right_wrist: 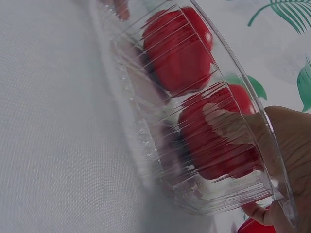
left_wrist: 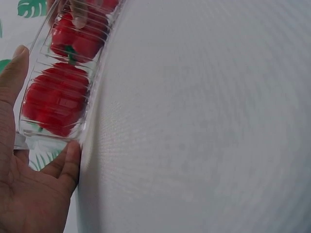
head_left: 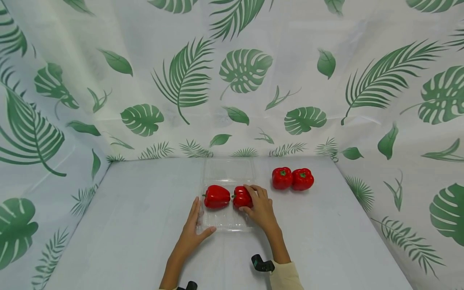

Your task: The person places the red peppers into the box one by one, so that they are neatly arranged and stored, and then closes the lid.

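A clear plastic clamshell container (head_left: 224, 219) stands with its lid (head_left: 229, 169) folded back. Inside, a red bell pepper (head_left: 217, 197) lies on its side at the left, its stem to the left. My right hand (head_left: 262, 207) grips a second red bell pepper (head_left: 240, 196) in the container's right half, thumb in front and fingers over the top. Through the ribbed wall in the right wrist view, the thumb (right_wrist: 228, 124) presses that pepper. My left hand (head_left: 192, 231) rests against the container's left side, fingers straight and thumb spread toward the front edge.
Two more red bell peppers (head_left: 282, 178) stand side by side on the white table (head_left: 145, 225), right of the container, green stems up. A leaf-printed sheet (head_left: 203, 92) hangs behind and along both sides. Black devices (head_left: 262, 264) sit at the wrists.
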The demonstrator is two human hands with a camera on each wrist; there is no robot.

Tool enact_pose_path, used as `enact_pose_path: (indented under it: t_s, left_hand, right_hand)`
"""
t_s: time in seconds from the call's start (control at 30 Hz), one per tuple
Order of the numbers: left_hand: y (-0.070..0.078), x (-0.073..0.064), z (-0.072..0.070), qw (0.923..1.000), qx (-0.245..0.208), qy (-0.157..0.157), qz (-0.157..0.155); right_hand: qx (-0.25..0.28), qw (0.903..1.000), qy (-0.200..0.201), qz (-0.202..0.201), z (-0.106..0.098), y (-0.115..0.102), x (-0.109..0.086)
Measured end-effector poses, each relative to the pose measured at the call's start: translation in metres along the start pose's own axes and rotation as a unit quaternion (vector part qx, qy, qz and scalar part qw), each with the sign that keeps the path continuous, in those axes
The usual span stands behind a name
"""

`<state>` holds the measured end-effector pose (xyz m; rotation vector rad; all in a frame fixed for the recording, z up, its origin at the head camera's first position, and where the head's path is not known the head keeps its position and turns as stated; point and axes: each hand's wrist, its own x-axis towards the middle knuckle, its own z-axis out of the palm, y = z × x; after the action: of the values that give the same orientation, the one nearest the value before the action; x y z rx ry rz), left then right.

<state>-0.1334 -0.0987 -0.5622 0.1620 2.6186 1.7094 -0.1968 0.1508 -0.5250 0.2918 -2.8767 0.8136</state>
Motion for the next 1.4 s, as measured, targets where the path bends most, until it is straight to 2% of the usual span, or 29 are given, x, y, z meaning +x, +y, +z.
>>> enact_pose_path:
  t_s: [0.27, 0.63, 1.0, 1.17, 1.27, 1.4]
  left_hand:
    - [-0.001, 0.000, -0.001, 0.9999, 0.003, -0.001, 0.010]
    - [0.001, 0.000, -0.001, 1.0000, -0.001, -0.003, -0.003]
    - [0.000, 0.000, -0.002, 1.0000, 0.002, -0.001, 0.004]
    - [-0.001, -0.001, -0.001, 1.0000, 0.006, 0.001, 0.004]
    - [-0.001, -0.001, -0.001, 1.0000, 0.004, 0.000, 0.000]
    - [-0.001, 0.000, -0.001, 1.0000, 0.000, -0.002, 0.000]
  right_hand:
    - [0.005, 1.0000, -0.002, 0.006, 0.000, 0.000, 0.001]
    - [0.024, 0.9997, -0.003, 0.002, 0.000, 0.003, 0.000]
    - [0.083, 0.9964, 0.015, 0.001, -0.001, 0.008, 0.000]
    - [0.111, 0.9917, 0.064, -0.003, -0.006, 0.012, -0.003]
    - [0.136, 0.9839, 0.116, -0.006, -0.011, 0.014, -0.005]
    - [0.165, 0.9685, 0.186, 0.006, -0.016, 0.021, -0.006]
